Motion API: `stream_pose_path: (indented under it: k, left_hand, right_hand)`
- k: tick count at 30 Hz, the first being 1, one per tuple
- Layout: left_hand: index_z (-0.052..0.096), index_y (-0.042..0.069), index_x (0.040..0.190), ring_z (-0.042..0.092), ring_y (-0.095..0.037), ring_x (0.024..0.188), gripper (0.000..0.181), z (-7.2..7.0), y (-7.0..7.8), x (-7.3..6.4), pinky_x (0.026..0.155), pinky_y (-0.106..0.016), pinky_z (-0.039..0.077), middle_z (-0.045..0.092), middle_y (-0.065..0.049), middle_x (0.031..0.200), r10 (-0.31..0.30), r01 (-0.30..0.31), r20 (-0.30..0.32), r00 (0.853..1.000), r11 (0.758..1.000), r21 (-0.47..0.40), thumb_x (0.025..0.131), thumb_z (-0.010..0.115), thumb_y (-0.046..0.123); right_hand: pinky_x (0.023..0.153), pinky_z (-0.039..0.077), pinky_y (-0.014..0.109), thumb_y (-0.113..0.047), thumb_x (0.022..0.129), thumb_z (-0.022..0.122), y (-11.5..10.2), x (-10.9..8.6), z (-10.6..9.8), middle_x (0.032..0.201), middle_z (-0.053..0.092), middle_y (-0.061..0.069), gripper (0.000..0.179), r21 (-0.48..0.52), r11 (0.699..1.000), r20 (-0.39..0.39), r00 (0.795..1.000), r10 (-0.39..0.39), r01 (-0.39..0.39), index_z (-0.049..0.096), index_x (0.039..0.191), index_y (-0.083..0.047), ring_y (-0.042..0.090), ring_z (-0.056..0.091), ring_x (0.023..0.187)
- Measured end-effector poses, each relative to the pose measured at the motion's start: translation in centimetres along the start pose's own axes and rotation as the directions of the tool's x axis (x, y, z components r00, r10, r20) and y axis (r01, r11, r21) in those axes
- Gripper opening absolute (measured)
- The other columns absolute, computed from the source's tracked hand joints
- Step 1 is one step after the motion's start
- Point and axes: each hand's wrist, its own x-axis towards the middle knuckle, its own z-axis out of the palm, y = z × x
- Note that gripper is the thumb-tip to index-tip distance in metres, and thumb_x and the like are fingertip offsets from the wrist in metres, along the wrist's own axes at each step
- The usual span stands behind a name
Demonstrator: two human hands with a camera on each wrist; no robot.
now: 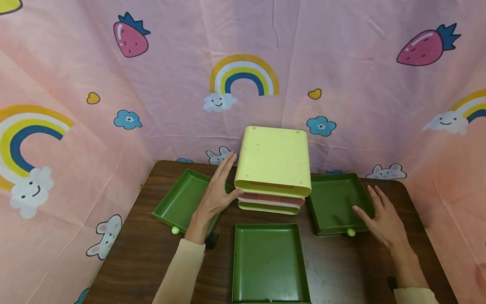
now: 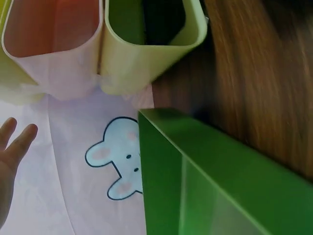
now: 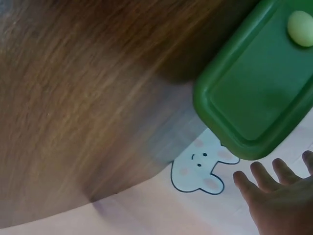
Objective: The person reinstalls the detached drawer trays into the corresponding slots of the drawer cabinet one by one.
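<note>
Fingers of both hands loose, gripping nothing: left hand [image 1: 218, 192] beside the yellow-pink stack [image 1: 276, 157], contact unclear; right hand [image 1: 388, 223] near the right drawer [image 1: 338, 204]. Stack stands on the table [image 1: 341, 270]. Probably light, stiff, slick; best held by both sides. Left hand hides part of left drawer [image 1: 182, 202]; front drawer's [image 1: 267, 261] face out of view.

Box stack [image 1: 274, 156]: you have yellow on top, pink next, yellow below; it stands by the middle of the worktop's [image 1: 341, 270] far edge, open fronts facing you.
Left drawer [image 1: 180, 202]: green, flat, turned crooked, near the far left corner; its round, pale knob [image 1: 175, 230] faces you.
Right drawer [image 1: 336, 198]: green, flat, near the far right corner, pale knob [image 1: 351, 232] toward you.
Front drawer [image 1: 269, 261]: green, flat, nearly straight, between you and the stack.
</note>
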Motion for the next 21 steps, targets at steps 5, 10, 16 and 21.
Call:
stream_pose_path:
  k: [5,10,16,21]
  left_hand:
    - [0.018,0.023,0.161,0.019,-0.023,0.150,0.101,0.3,0.6,0.8,0.109,-0.065,0.028,0.015,-0.004,0.166,0.018,-0.018,0.003,1.000,0.998,-0.064,0.084,0.038,0.085]
    - [0.022,0.022,0.160,0.019,-0.023,0.150,0.099,0.6,1.1,1.4,0.111,-0.063,0.027,0.018,-0.007,0.165,0.052,-0.054,-0.027,0.998,0.994,-0.091,0.085,0.039,0.084]
    - [0.030,0.010,0.157,0.026,-0.031,0.147,0.096,0.9,1.2,1.9,0.111,-0.061,0.029,0.023,-0.015,0.162,0.121,-0.128,-0.068,0.990,0.984,-0.125,0.090,0.040,0.078]
    - [0.035,-0.002,0.152,0.027,-0.043,0.144,0.099,1.1,1.2,2.4,0.109,-0.066,0.027,0.024,-0.025,0.159,0.158,-0.172,-0.099,0.983,0.971,-0.166,0.092,0.037,0.076]
  right_hand:
    - [0.090,0.027,0.081,-0.047,0.099,0.056,0.7,0.4,0.5,0.162,0.011,0.025,0.083,0.022,0.999,0.029,0.999,0.032,-0.033,0.012,0.161,-0.014,0.058,0.023,0.137]
    - [0.088,0.028,0.081,-0.047,0.100,0.055,1.2,0.4,0.9,0.162,0.011,0.025,0.082,0.041,0.998,0.042,0.998,0.042,-0.043,0.011,0.162,-0.015,0.059,0.024,0.136]
    - [0.086,0.027,0.081,-0.046,0.102,0.052,1.5,0.6,0.7,0.161,0.011,0.027,0.079,0.062,0.996,0.068,0.996,0.063,-0.067,0.013,0.161,-0.012,0.061,0.026,0.134]
    - [0.088,0.026,0.080,-0.046,0.104,0.047,2.1,0.8,0.6,0.157,0.015,0.033,0.074,0.095,0.992,0.121,0.990,0.069,-0.080,0.018,0.159,-0.007,0.063,0.026,0.131]
